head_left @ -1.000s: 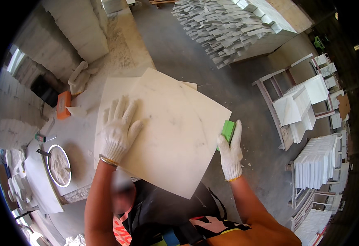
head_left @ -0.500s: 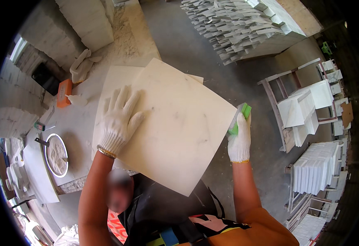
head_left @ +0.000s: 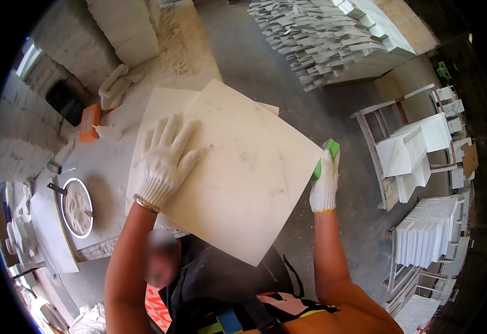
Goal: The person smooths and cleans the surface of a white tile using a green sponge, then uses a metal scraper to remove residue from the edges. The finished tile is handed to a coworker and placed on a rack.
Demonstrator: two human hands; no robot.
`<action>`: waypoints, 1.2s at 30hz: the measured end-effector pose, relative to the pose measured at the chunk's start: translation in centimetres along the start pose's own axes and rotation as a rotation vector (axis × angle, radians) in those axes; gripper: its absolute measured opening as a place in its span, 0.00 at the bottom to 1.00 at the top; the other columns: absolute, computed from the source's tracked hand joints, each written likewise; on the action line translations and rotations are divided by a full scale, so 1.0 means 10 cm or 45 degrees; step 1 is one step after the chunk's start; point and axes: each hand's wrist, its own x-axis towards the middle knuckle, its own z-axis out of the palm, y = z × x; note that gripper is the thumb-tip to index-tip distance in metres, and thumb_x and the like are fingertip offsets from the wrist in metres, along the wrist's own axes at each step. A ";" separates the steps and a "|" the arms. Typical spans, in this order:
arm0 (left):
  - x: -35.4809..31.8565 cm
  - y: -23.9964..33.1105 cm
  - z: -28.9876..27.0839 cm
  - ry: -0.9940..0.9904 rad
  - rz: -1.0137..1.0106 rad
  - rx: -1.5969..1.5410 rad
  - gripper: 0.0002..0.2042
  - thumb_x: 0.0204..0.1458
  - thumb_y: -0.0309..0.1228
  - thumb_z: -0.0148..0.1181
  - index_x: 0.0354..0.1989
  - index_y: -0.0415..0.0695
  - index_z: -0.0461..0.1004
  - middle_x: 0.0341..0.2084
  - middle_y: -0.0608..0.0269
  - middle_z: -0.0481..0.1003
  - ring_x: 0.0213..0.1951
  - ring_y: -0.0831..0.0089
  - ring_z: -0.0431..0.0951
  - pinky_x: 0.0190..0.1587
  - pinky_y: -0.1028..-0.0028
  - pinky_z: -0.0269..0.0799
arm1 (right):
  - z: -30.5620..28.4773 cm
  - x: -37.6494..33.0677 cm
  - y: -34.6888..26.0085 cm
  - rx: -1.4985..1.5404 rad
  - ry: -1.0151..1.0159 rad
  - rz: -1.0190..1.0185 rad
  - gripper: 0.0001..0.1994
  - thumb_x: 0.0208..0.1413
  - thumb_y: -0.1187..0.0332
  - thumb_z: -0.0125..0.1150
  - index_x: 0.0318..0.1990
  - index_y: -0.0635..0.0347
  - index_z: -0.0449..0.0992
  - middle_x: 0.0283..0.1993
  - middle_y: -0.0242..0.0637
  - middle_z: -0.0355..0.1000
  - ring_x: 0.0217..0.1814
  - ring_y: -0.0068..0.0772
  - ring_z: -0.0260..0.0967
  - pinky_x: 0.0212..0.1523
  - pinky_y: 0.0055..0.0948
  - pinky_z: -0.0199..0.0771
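Observation:
A pale marble tile (head_left: 243,161) with faint grey veins lies turned at an angle on top of another pale tile (head_left: 153,117), its right corner jutting past the workbench. My left hand (head_left: 168,156), in a white knit glove, rests flat on the upper tile's left part with fingers spread. In my gloved right hand (head_left: 325,186) is a green sanding block (head_left: 332,148), held against the tile's right edge just below its right corner. My fingers hide part of the block.
On the workbench (head_left: 112,178) at left are a round bowl of white paste (head_left: 77,209), an orange box (head_left: 89,122), a dark phone-like slab (head_left: 65,103) and crumpled gloves (head_left: 115,88). Stacked strips (head_left: 332,39) stand far right. Racks of tiles (head_left: 427,228) line the right.
My right hand and the sanding block have shifted slightly up along the tile's edge, and the block has tilted so its grey side no longer shows. My left hand stays on the tile.

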 end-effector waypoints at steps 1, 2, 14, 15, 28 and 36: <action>0.01 0.01 -0.01 -0.017 0.005 0.019 0.31 0.61 0.53 0.50 0.70 0.52 0.63 0.71 0.50 0.58 0.71 0.48 0.55 0.72 0.51 0.48 | 0.01 0.03 -0.03 0.006 -0.008 0.033 0.38 0.69 0.52 0.47 0.77 0.60 0.41 0.78 0.46 0.47 0.77 0.40 0.49 0.73 0.34 0.48; 0.02 0.03 -0.02 -0.035 0.010 0.039 0.31 0.62 0.52 0.49 0.70 0.51 0.62 0.71 0.49 0.58 0.71 0.48 0.55 0.72 0.52 0.47 | -0.01 -0.04 -0.06 -0.058 -0.009 0.018 0.38 0.69 0.52 0.48 0.77 0.60 0.41 0.78 0.46 0.47 0.77 0.40 0.49 0.73 0.34 0.48; 0.00 0.01 -0.01 -0.004 0.039 0.060 0.31 0.62 0.52 0.48 0.70 0.49 0.62 0.70 0.48 0.59 0.71 0.48 0.56 0.71 0.53 0.47 | -0.03 0.00 0.03 0.255 -0.043 0.029 0.38 0.67 0.54 0.53 0.76 0.62 0.45 0.75 0.39 0.53 0.74 0.33 0.53 0.71 0.30 0.51; -0.02 0.00 0.02 0.002 0.034 0.070 0.31 0.62 0.51 0.48 0.70 0.49 0.62 0.70 0.48 0.59 0.70 0.48 0.56 0.71 0.53 0.47 | -0.01 -0.09 -0.02 0.265 -0.040 0.040 0.38 0.67 0.55 0.53 0.76 0.61 0.45 0.75 0.39 0.54 0.74 0.33 0.54 0.71 0.30 0.51; 0.01 0.05 -0.07 -0.032 0.035 0.051 0.30 0.62 0.50 0.49 0.69 0.49 0.64 0.69 0.47 0.60 0.70 0.48 0.57 0.71 0.54 0.47 | 0.00 -0.27 -0.05 0.106 -0.008 0.000 0.38 0.68 0.51 0.51 0.76 0.60 0.45 0.76 0.41 0.52 0.74 0.35 0.53 0.71 0.32 0.52; 0.01 0.03 -0.04 -0.013 0.060 0.105 0.30 0.62 0.50 0.50 0.69 0.48 0.63 0.69 0.47 0.60 0.70 0.48 0.57 0.72 0.54 0.47 | -0.13 -0.07 0.08 0.211 -0.114 0.097 0.35 0.69 0.54 0.49 0.76 0.61 0.45 0.75 0.41 0.54 0.72 0.30 0.56 0.69 0.32 0.58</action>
